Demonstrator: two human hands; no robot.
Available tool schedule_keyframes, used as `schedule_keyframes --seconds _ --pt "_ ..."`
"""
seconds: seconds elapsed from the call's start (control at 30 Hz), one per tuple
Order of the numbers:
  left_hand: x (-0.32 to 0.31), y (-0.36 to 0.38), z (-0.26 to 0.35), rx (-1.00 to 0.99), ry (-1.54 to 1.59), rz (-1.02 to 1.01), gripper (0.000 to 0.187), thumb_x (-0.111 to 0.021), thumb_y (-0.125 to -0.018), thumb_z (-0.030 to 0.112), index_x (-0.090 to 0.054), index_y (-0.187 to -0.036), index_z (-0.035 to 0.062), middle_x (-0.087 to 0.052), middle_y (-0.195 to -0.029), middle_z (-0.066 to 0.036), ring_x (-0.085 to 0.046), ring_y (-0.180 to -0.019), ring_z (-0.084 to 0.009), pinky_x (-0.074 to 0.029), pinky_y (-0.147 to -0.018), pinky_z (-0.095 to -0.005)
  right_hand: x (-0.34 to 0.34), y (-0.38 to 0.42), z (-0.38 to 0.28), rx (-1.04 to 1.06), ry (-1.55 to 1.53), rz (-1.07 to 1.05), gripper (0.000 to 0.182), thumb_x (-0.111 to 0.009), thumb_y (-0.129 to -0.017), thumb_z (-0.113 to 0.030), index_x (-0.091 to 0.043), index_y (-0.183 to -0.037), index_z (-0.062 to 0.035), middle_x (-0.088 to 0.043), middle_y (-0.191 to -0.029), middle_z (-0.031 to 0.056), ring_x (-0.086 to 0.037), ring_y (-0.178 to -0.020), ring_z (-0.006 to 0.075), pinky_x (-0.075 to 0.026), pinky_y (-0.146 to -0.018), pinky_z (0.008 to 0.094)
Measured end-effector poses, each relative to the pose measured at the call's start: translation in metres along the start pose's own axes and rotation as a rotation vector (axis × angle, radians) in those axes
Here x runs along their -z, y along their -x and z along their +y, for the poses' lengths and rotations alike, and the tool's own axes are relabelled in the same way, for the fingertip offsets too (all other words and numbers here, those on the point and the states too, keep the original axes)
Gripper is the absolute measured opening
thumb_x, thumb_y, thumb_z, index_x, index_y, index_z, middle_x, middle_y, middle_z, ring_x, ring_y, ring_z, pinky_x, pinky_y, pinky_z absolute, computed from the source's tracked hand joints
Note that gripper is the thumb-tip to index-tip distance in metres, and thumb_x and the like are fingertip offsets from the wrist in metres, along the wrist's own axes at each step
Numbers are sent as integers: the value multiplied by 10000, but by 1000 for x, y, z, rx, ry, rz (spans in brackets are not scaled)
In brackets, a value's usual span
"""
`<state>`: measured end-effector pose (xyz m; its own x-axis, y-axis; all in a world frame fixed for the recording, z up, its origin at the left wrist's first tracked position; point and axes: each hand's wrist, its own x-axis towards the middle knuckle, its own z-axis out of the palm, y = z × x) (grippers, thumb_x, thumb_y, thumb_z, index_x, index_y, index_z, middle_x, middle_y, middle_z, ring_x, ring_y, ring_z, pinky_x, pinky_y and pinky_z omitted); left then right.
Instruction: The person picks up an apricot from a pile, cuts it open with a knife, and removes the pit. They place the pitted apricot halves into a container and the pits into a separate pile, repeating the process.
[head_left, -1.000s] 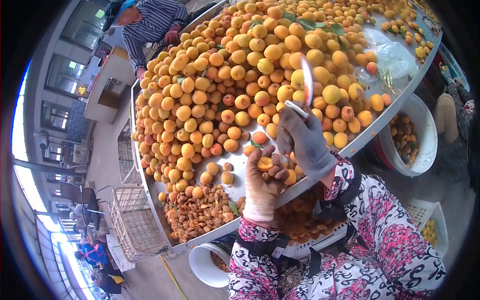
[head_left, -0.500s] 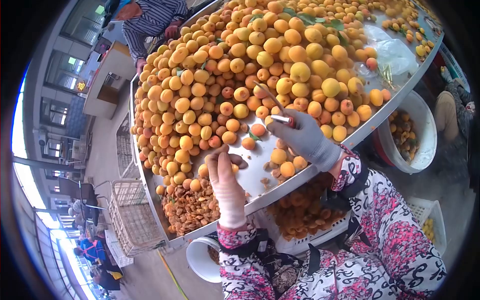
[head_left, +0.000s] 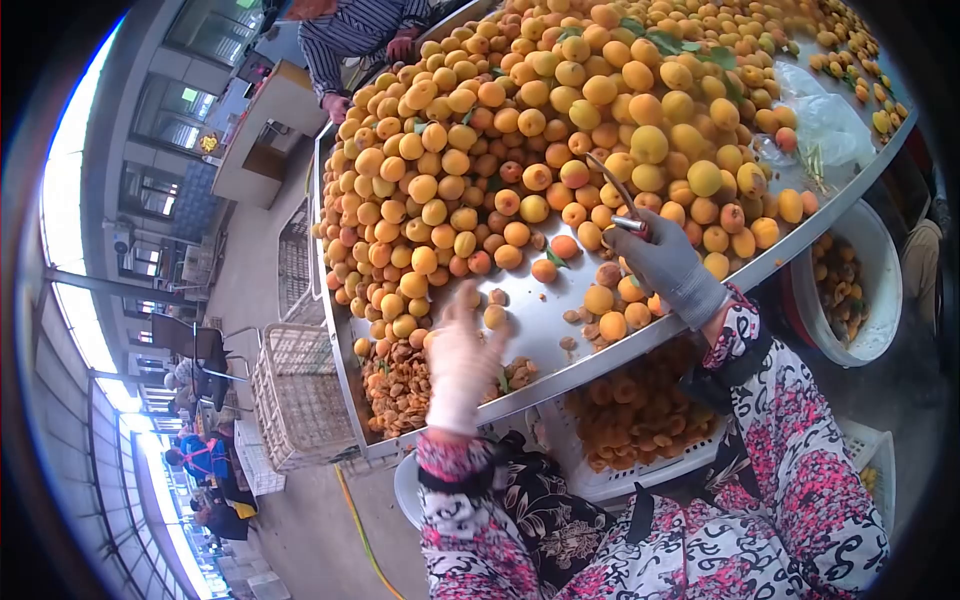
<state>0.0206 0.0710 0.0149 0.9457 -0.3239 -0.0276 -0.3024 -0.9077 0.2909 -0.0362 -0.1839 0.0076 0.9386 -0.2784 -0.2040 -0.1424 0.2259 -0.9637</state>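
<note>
My right hand (head_left: 668, 265), in a grey glove, is closed around the handle of a small knife (head_left: 606, 185); its thin curved blade points up and away over the apricots. A large pile of orange-yellow apricots (head_left: 480, 150) covers most of the metal table (head_left: 520, 325). My left hand (head_left: 464, 355), in a pale glove, is smeared by motion above the near left part of the table. Whether its fingers hold anything is hidden by the blur. Beside it lies a heap of small brown pieces (head_left: 396, 390), perhaps pits. Several loose apricots (head_left: 613, 325) sit close to my right hand.
Below the table edge stands a white crate (head_left: 600, 488) of orange fruit pieces. To the right is a white bucket (head_left: 880, 290) with fruit inside. A plastic bag (head_left: 825, 120) lies on the table. Stacked crates (head_left: 295, 390) stand left. A person's striped sleeve (head_left: 345, 45) is across the table.
The camera view has turned, shifting the table rightward in the picture. Relative to the table, my left hand has moved left toward the brown heap and is now blurred. My right hand still holds the knife.
</note>
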Motion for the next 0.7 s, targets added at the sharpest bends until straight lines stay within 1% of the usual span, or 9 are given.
schedule_keyframes --seconds 0.03,0.1,0.17,0.23,0.3,0.37,0.47,0.6,0.7 --pt "0 -13 -16 133 -323 -7 634 -594 -768 392 -396 -1301 112 -550 -1140 -162 -587 -960 -295 -440 -838 -412 1 1 -1 6 20 14 305 -667 -809 -269 -596 -941 -4 -545 -748 -10 -517 -693 40 -462 -621 202" --pt "-6 -33 -36 282 -437 -120 610 -563 -767 341 -375 -1310 137 -555 -1143 -162 -582 -982 -306 -432 -843 -409 3 2 -3 -2 3 10 309 -667 -810 -274 -596 -941 -4 -546 -746 -10 -516 -698 42 -461 -633 205" --pt "-20 -45 -40 274 -299 -212 540 -542 -770 268 -415 -1279 139 -549 -1153 -179 -575 -994 -330 -423 -872 -414 5 2 -4 -14 -16 2 314 -666 -810 -279 -595 -942 -3 -547 -744 -9 -516 -703 44 -460 -644 207" --pt "-41 -45 -40 131 118 -143 498 -565 -782 234 -444 -1253 125 -561 -1134 -176 -588 -945 -324 -439 -859 -398 6 2 -5 -16 22 0 319 -665 -812 -284 -594 -943 -3 -549 -748 -9 -516 -708 45 -461 -649 211" --pt "-18 -30 6 81 295 -187 468 -593 -790 216 -470 -1229 107 -574 -1106 -167 -595 -900 -317 -462 -826 -375 4 2 -4 8 34 6 306 -666 -814 -272 -594 -942 -4 -546 -743 -12 -515 -711 43 -456 -634 207" --pt "-17 -39 -8 16 550 -74 490 -605 -803 234 -457 -1245 81 -571 -1122 -160 -577 -989 -282 -459 -846 -349 3 3 -6 -6 7 13 293 -666 -816 -257 -590 -938 -2 -541 -733 -19 -517 -713 42 -452 -626 203" --pt "-8 -71 -50 146 396 197 544 -629 -798 250 -434 -1280 89 -522 -1199 -171 -506 -1105 -304 -411 -935 -355 3 2 -4 -2 3 3 267 -669 -814 -238 -592 -910 -2 -521 -719 -31 -486 -688 32 -434 -602 202" --pt "-2 -103 -67 335 60 105 746 -596 -752 487 -352 -1351 115 -384 -1363 -164 -360 -1248 -331 -285 -1042 -380 4 -2 -1 -5 47 -6 257 -666 -819 -241 -594 -884 -3 -506 -696 -38 -466 -654 26 -429 -577 204" --pt "-9 -101 -24 270 -123 106 741 -625 -737 487 -376 -1343 142 -402 -1348 -145 -354 -1246 -338 -297 -1029 -384 3 -5 3 13 102 -3 261 -664 -823 -253 -592 -872 -6 -517 -688 -33 -482 -651 25 -438 -564 202"
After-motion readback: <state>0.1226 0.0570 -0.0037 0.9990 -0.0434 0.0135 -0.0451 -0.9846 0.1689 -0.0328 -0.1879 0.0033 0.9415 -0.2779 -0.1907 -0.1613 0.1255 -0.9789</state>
